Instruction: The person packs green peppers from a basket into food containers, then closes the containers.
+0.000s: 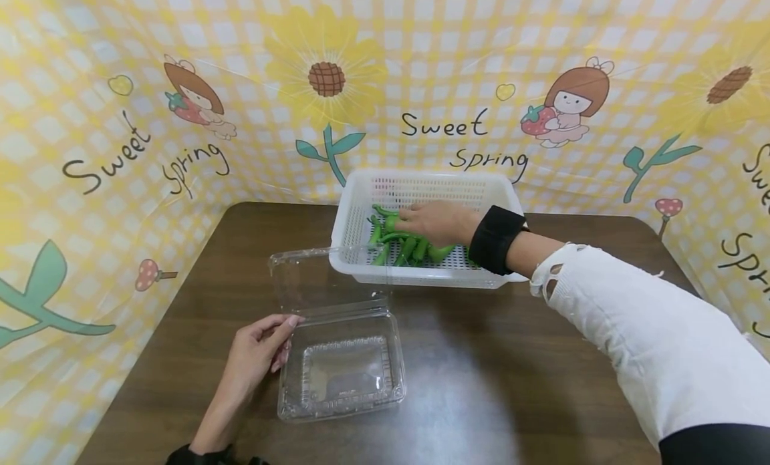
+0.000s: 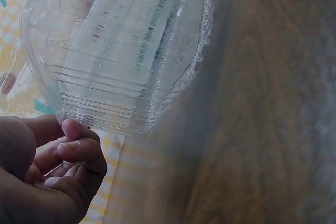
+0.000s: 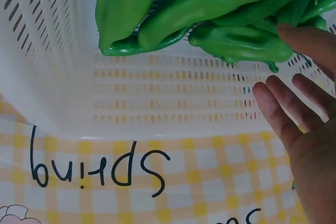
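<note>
**Head view: right hand over green peppers, left hand at an open clamshell box**

Head view shows the green peppers (image 1: 404, 241) lying in a heap on the floor of a white perforated basket (image 1: 361, 191), which stands at the far side of a dark wooden table (image 1: 511, 358). The right hand (image 1: 438, 223) reaches into the basket and lies over the heap, its fingers stretched out and touching the peppers; in the right wrist view the fingers (image 3: 278, 111) are spread and straight beside the peppers (image 3: 210, 3), not closed on any of them.

Nearer to the person, just in front of the basket, stands a clear plastic clamshell box (image 1: 343, 375) with its lid (image 1: 313, 278) swung up and open. The left hand (image 1: 255, 355) rests at the box's left edge, fingers loosely curled, fingertips touching the rim; the left wrist view shows the fingertips (image 2: 76, 129) against the ribbed wall of the box (image 2: 121, 51).

A yellow checked backdrop (image 1: 457, 64) printed with sunflowers and "Sweet Spring" surrounds the table.
</note>
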`<state>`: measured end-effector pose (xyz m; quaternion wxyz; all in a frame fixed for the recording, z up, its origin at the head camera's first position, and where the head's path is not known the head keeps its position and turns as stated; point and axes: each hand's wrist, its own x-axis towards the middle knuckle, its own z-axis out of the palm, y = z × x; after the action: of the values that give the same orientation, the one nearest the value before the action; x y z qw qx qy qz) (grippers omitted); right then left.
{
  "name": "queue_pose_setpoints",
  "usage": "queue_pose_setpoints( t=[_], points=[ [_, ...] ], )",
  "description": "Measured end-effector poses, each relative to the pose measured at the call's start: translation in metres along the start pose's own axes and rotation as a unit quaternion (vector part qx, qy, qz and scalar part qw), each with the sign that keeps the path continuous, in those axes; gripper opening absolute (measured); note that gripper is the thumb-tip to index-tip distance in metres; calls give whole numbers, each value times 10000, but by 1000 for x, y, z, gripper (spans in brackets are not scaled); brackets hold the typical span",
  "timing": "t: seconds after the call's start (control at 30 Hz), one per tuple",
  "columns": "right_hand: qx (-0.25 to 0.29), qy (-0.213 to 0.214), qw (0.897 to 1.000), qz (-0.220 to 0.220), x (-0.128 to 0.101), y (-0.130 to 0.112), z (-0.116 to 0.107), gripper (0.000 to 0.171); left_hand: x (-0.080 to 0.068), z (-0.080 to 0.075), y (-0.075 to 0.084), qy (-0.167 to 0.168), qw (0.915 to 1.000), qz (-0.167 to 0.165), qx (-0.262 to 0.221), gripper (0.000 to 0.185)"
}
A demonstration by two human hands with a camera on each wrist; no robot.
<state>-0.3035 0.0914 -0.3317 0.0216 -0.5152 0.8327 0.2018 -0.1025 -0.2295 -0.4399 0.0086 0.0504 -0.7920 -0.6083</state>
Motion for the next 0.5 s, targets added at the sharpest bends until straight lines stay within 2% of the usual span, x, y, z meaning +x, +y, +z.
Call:
queue_pose_setpoints(
  t=[0.17,0.5],
  points=[
    [-79,-218,9997,-71,7,-1,7,70,0,-1,-1,-24,10000,-29,11,32],
    [-240,-239,9992,-226,11,-7,19,65,-1,1,2,23,9999,-96,-30,33]
  ],
)
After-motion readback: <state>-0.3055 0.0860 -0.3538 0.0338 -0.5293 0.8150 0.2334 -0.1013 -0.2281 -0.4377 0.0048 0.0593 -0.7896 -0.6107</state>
